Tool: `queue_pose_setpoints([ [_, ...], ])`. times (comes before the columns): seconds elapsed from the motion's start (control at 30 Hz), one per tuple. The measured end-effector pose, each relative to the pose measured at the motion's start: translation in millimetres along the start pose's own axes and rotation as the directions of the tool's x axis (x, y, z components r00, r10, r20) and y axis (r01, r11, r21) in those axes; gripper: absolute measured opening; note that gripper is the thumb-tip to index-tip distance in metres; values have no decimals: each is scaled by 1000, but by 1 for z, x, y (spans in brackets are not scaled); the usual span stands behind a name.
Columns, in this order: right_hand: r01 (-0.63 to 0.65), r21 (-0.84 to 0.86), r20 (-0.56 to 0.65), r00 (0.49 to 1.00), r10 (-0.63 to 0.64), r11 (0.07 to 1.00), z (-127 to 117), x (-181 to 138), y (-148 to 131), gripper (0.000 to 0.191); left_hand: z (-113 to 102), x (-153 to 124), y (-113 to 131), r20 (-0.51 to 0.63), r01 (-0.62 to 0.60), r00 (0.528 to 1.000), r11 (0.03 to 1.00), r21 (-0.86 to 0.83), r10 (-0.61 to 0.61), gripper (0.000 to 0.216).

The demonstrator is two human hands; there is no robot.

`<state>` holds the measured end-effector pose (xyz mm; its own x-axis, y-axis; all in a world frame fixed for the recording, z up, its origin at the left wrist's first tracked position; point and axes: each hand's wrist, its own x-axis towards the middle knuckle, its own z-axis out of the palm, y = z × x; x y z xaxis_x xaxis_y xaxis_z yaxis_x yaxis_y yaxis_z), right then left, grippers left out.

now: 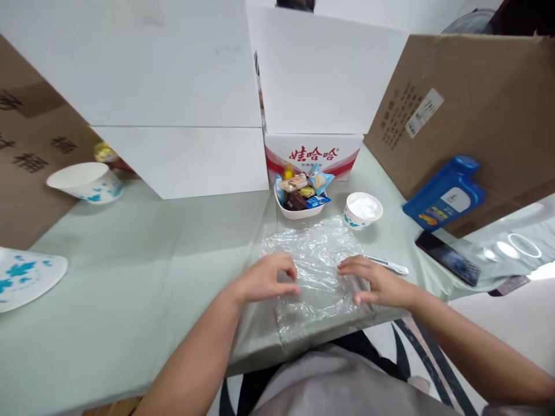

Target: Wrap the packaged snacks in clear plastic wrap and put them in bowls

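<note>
A crinkled sheet of clear plastic wrap (pixel 318 260) lies flat on the pale green table (pixel 151 248), reaching the near edge. My left hand (pixel 265 278) rests on its left side, fingers curled and pinching the film. On the sheet's right side, my right hand (pixel 368 281) presses down with the fingers stretched and slightly bent. Behind the wrap stands a white bowl of wrapped snacks (pixel 302 195). To its right is a paper cup (pixel 363 210) holding something white.
A pen (pixel 388 265) lies by my right hand. A dark phone (pixel 448 257) and a blue bottle (pixel 444 195) sit at the right. Cardboard boxes (pixel 468 104) and white boards (pixel 173 92) wall the table. Paper cups (pixel 87 181) and a paper plate (pixel 26 277) are at the left.
</note>
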<state>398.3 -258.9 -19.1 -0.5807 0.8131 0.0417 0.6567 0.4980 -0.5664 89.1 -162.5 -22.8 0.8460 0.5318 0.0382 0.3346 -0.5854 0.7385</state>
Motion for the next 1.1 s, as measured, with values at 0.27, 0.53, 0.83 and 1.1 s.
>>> queue_pose_setpoints([
  [0.27, -104, -125, 58, 992, 112, 987, 19, -67, 8, 29, 46, -31, 39, 240, 85, 950, 905, 418, -200, 53],
  [0.53, -90, 156, -72, 992, 102, 984, 9, -75, -8, 17, 45, -86, 43, 236, 94, 964, 989, 110, -118, 14],
  [0.83, -320, 307, -397, 813, 427, 896, 14, -5, 11, 27, 11, -56, 12, -242, 451, 817, 841, -300, -524, 16],
  [1.1, -523, -299, -519, 791, 324, 798, 43, 35, 47, 25, 35, -30, -21, -479, 616, 657, 781, -105, -583, 19],
])
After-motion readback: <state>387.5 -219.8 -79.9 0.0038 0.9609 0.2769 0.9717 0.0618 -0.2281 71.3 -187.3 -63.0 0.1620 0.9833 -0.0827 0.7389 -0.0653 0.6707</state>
